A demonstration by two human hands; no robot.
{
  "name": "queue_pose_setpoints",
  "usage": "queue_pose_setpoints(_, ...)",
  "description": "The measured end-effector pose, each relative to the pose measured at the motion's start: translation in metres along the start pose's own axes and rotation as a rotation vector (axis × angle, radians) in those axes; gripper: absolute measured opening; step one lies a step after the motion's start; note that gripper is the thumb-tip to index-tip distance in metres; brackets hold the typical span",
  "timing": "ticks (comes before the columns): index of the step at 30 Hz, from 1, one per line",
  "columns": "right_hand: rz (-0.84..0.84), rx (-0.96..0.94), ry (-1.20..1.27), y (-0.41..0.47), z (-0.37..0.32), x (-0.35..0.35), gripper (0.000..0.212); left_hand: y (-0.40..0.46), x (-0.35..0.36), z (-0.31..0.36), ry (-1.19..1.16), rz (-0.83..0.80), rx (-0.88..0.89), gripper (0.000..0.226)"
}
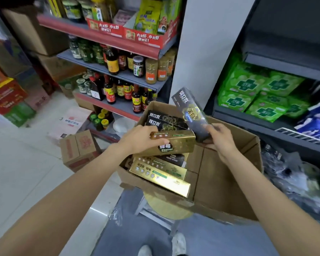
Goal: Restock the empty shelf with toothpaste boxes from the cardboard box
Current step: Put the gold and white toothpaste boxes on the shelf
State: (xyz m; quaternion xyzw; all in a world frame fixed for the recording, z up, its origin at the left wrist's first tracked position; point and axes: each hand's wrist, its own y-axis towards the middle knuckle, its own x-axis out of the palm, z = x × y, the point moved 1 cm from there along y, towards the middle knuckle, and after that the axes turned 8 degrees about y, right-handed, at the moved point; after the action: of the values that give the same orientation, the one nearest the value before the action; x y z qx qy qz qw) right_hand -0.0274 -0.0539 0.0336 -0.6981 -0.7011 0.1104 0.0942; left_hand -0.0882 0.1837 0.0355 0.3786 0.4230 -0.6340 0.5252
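Currently gold toothpaste box [174, 145] gripped in my left hand [140, 139] over the cardboard box [229, 191], black toothpaste box [190, 111] pinched upright in my right hand [220, 139], more boxes stacked inside, green packs [257, 93] shelved right.

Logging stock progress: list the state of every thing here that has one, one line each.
left hand: grips a gold toothpaste box, lifted over the carton
right hand: holds a dark toothpaste box by its lower end, tilted up
cardboard box: open, left part stocked, right part bare
gold boxes in carton: lying flat, stacked
dark boxes in carton: lying at the far end
top right shelf: empty
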Motion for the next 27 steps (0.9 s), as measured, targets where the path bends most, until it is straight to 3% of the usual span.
queue_pose_setpoints(6,0.06,0.1,0.247,-0.014,-0.017,-0.038,0.032,0.023,-0.004,0.028,-0.444,0.017,-0.122,0.048)
queue_pose_setpoints(13,-0.035,0.146,0.447,-0.027,-0.042,-0.099,0.017,0.061,-0.011,0.116,-0.798,-0.06,-0.225,0.082)
queue_pose_setpoints(17,-0.082,0.132,0.474,-0.023,-0.053,-0.151,0.009,0.086,-0.018,0.188,-0.926,-0.123,-0.163,0.096)
queue_pose_setpoints(21,-0.135,0.066,0.44,-0.012,-0.073,-0.216,0.016,0.107,-0.01,0.274,-1.013,-0.191,-0.028,0.062)
queue_pose_setpoints(24,-0.166,0.0,0.421,-0.001,-0.094,-0.276,0.027,0.124,-0.004,0.337,-1.039,-0.221,0.04,0.079)
queue_pose_setpoints(27,-0.145,-0.039,0.384,0.006,-0.115,-0.333,0.016,0.143,0.002,0.394,-1.047,-0.21,0.054,0.082)
